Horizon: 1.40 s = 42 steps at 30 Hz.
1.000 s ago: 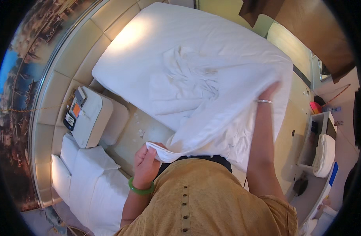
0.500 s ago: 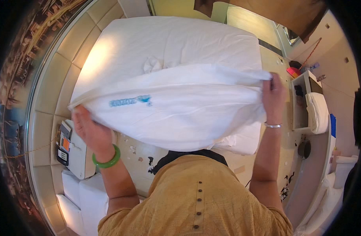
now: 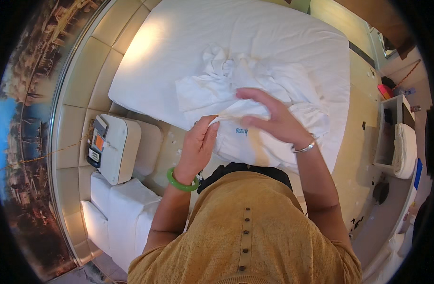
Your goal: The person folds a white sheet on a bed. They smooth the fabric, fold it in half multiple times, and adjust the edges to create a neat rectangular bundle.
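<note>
White fabric cloth with a small blue print (image 3: 228, 142) is lying bunched across a white-sheeted bed (image 3: 283, 38)

Its near edge is rising between the thumb and fingers of the left hand (image 3: 196, 142), which is pinching it narrowly and wearing a green bangle (image 3: 181, 182). The right hand (image 3: 279, 120), with a silver bracelet (image 3: 304, 146), is hovering over the cloth with thumb and fingers spread wide, partly hiding it; whether a fingertip is touching fabric, I cannot tell.

Left of the bed, a white, round-cornered bedside table (image 3: 116, 156) is standing near its corner, well apart from the cloth, and carrying a dark handset with pale keys (image 3: 94, 157) and an orange item (image 3: 99, 142). Folded white bedding (image 3: 131, 213) is lying nearer the wearer. At right, a white shelf unit is holding a thick folded white textile (image 3: 404, 151).

Beneath, a pale yellowish floor (image 3: 359, 128) is showing scattered dark and light scraps. Cream padded panels (image 3: 79, 113) are lining the left wall, and a colourful mural (image 3: 27, 137) is hanging above them. Warm light is brightening the bed's far left part.
</note>
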{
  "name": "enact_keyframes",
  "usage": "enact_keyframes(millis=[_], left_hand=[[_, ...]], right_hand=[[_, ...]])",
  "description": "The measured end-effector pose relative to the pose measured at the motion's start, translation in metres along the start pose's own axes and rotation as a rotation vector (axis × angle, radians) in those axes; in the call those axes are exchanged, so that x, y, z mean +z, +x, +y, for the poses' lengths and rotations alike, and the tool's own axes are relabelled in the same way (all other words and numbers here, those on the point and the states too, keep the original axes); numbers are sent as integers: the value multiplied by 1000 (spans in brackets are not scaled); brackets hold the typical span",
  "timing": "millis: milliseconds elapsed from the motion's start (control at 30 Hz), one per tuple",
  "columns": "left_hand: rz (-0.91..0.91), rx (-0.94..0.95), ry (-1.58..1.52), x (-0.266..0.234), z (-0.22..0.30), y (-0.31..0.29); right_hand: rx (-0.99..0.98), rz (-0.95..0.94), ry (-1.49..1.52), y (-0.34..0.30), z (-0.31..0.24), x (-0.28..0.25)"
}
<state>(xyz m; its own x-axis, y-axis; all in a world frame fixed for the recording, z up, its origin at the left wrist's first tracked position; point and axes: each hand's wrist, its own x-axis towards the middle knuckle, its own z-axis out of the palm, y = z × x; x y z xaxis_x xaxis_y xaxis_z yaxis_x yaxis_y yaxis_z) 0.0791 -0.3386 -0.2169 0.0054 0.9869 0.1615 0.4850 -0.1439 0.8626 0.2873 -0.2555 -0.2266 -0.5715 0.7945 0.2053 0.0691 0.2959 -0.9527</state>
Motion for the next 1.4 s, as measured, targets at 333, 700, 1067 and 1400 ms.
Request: enact_keyframes(millis=[333, 700, 1067, 1400], left_hand=[[27, -314, -365, 30, -5, 24], [56, -329, -367, 48, -19, 47], [-475, -389, -44, 43, -19, 43], [264, -299, -128, 21, -17, 33]], right_hand=[[245, -103, 178, 13, 29, 1], [121, 34, 107, 2, 54, -7], [23, -97, 60, -17, 71, 3], [76, -101, -92, -13, 55, -22]])
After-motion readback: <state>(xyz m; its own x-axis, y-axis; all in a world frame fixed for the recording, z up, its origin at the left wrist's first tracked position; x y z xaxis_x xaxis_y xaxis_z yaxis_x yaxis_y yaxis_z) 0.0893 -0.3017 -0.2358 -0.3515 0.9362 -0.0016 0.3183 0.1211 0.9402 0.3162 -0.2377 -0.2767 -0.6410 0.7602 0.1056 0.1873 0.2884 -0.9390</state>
